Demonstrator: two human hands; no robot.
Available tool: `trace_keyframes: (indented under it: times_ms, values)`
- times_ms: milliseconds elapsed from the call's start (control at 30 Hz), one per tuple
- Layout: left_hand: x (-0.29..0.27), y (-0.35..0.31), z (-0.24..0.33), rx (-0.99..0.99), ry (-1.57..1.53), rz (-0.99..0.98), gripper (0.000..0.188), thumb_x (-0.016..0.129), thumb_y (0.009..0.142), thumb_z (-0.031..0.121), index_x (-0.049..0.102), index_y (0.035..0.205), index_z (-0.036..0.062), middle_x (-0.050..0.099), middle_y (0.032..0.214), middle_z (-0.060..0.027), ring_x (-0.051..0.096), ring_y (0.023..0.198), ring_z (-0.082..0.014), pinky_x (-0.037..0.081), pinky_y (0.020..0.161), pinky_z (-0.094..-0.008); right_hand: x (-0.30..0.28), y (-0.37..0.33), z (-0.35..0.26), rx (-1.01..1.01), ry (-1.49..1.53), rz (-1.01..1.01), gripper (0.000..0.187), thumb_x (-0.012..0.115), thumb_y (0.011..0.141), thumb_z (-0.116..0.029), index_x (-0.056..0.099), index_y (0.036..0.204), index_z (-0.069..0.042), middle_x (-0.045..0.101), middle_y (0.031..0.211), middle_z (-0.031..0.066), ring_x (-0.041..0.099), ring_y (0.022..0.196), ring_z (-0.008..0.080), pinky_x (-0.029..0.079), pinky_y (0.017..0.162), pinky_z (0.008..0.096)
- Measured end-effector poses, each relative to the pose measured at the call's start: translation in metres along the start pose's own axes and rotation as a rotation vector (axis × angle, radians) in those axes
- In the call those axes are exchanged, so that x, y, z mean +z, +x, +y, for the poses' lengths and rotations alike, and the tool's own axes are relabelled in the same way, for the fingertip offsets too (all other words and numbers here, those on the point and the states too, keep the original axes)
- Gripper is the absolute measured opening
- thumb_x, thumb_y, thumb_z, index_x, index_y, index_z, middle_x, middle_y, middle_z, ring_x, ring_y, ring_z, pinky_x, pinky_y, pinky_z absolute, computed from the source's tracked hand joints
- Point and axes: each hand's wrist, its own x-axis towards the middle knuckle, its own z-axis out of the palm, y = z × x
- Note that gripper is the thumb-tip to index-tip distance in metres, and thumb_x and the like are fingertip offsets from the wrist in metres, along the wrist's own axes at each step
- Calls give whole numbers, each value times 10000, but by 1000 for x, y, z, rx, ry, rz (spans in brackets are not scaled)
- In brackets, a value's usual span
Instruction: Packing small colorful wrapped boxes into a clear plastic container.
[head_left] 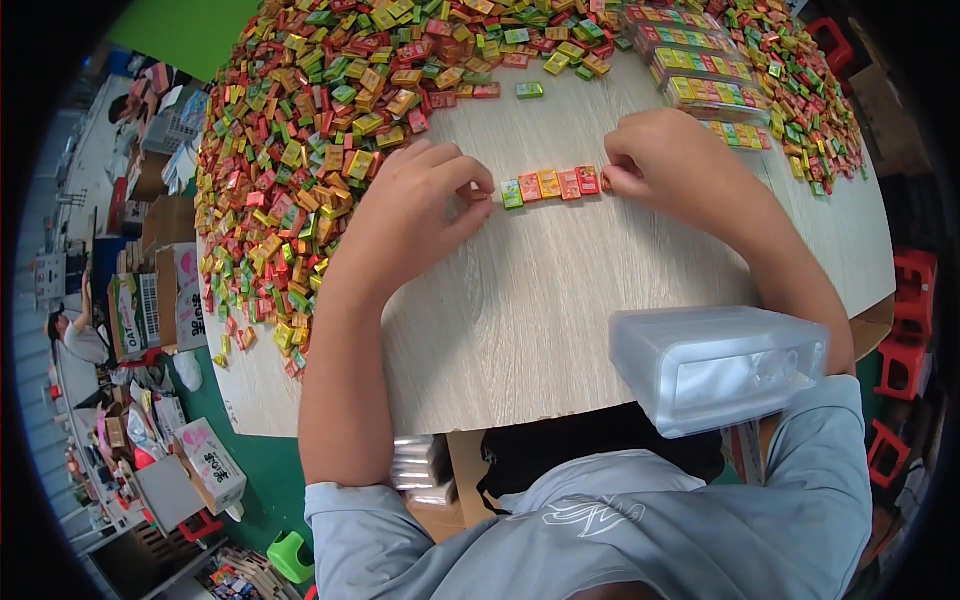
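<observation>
A short row of small wrapped candy packs (550, 185) lies on the pale wooden table in front of me, one green at its left end, then red, yellow and orange-red ones side by side. My left hand (425, 205) is just left of the row, its thumb and forefinger closed in a pinch; what they hold is mostly hidden. At the row's right end, my right hand (665, 165) pinches a small red candy pack, of which only a sliver shows beside the fingertips.
A big heap of loose candy packs (330, 110) covers the table's far and left parts. Filled clear trays (705, 65) stand in a line at the far right, with more loose packs beyond. Clear plastic containers (715, 365) lie at the near right edge. Red stools (905, 290) stand right of the table.
</observation>
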Motion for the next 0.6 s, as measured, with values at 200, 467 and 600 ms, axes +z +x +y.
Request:
trace_keyframes:
  times_ms: [200, 467, 600]
  values:
    - [-3, 0, 6, -56, -77, -38, 314, 822, 844, 146, 691, 1117, 62, 652, 959, -102, 649, 949, -312, 527, 856, -429, -3, 1, -3, 40, 65, 37, 217, 724, 904, -161, 644, 1090, -83, 666, 742, 116, 686, 727, 325, 513, 662, 462]
    - [0, -1, 9, -107, -108, -105, 538, 856, 815, 121, 663, 1317, 101, 634, 1124, -82, 630, 931, -247, 556, 866, -360, -2, -1, -7, 113, 46, 31, 220, 688, 929, -149, 640, 1139, -105, 710, 764, 130, 714, 748, 337, 529, 675, 480]
    - [5, 0, 13, -173, -168, -114, 491, 845, 844, 107, 675, 1304, 96, 624, 1106, -70, 620, 914, -222, 552, 853, -350, -1, 1, -10, 132, 148, 1, 227, 652, 940, -132, 632, 1165, -107, 715, 754, 138, 713, 734, 351, 535, 686, 490]
